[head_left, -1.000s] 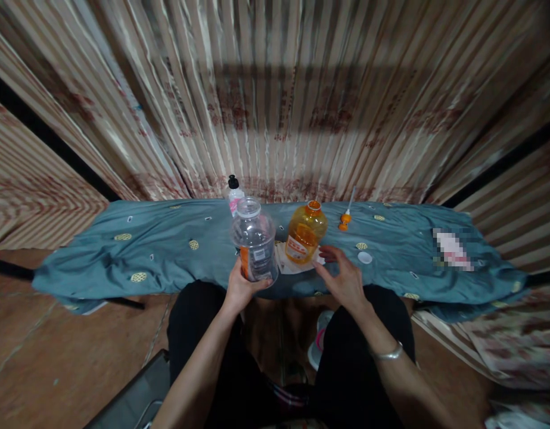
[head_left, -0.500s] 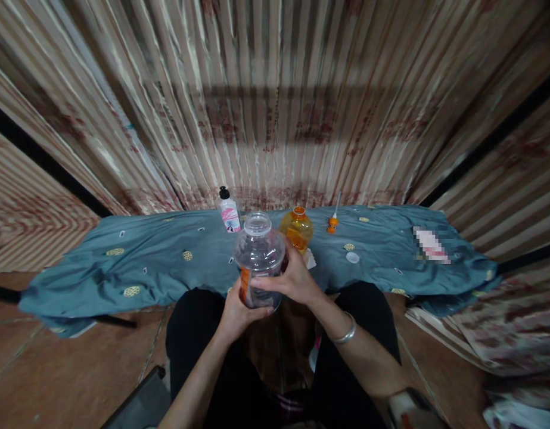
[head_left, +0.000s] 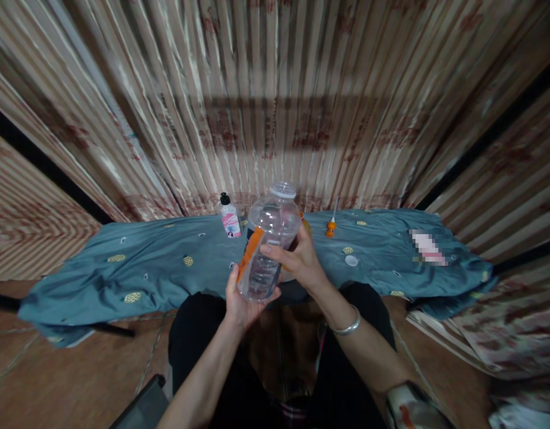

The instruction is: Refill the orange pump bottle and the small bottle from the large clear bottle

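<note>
A clear plastic bottle with an orange and dark label is held in both hands above the cloth, its uncapped mouth tilted up and to the right. My left hand cups its base, fingers under it. Around its right side wraps my right hand, the thumb lying across the front. Behind the bottle and my right fingers, an orange jar is mostly hidden. To the left stands a small white and pink bottle with a black cap.
A blue-green patterned cloth covers the long table. On it are an orange dropper-like item, a round white lid and a blurred pinkish packet. Striped curtains hang behind; dark bars cross both sides.
Both hands have raised the clear bottle and tipped it to the right. More of its orange label shows, and it now covers most of the orange jar.
</note>
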`<state>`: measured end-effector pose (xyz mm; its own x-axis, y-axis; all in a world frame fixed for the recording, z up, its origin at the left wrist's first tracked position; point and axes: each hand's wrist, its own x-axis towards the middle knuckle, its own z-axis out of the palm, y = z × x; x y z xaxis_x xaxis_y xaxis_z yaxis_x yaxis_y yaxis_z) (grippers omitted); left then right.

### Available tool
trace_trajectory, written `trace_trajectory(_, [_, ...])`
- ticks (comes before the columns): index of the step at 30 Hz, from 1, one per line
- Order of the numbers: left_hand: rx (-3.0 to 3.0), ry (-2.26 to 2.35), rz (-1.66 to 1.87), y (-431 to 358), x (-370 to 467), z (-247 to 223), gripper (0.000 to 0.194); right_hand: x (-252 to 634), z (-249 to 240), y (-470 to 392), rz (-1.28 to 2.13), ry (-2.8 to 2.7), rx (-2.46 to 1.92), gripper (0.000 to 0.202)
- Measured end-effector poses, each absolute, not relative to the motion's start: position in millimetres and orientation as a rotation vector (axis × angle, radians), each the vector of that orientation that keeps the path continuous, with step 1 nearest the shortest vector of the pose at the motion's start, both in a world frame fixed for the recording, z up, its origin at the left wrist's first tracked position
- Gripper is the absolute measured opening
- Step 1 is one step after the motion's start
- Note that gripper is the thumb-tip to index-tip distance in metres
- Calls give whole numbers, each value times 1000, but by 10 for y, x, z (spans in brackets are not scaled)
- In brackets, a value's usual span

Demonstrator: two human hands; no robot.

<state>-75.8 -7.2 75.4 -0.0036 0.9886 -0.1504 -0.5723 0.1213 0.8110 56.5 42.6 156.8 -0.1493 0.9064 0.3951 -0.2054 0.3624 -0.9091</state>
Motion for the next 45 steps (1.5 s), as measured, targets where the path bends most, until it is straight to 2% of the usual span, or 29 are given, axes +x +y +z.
trace_trajectory(4, [339,679,1295,47,-793,875,58,625,1632,561,1189,-1333,-706,94])
trace_trajectory(14, [236,585,1361,21,-866,591,57,640,1380,621,1061,-1484,-724,89])
trace_trajectory(17, [257,576,1392,2,-975,572,56,830,1342,562,857,-1674,-776,87])
trace_trajectory(22, [287,678,1554,-20,-1165,623,59,1387,1176,797,380,-1616,-987,98])
trace_trajectory(24, [276,724,1600,-20,-1210,628,58,1541,978,967,421,-1637,-1054,110])
trace_trajectory(27, [250,764,1624,-16,-1252,612,59,1592,614,1171,722,-1702,-1058,121])
trace_trajectory(31, [218,806,1634,-15,-1286,566,61,1456,295,1268,918,-1628,-990,105])
trace_trajectory(35, [178,840,1616,-30,-1286,521,63,1344,273,1236,920,-1584,-999,77])
trace_trajectory(37, [168,837,1606,-40,-1278,504,62,1322,324,1197,883,-1599,-1017,69])
trace_trajectory(40, [180,828,1598,-49,-1270,478,58,1299,420,1132,785,-1635,-1068,67])
trace_trajectory(45, [206,837,1602,-52,-1274,431,50,1251,540,1061,689,-1701,-1177,76])
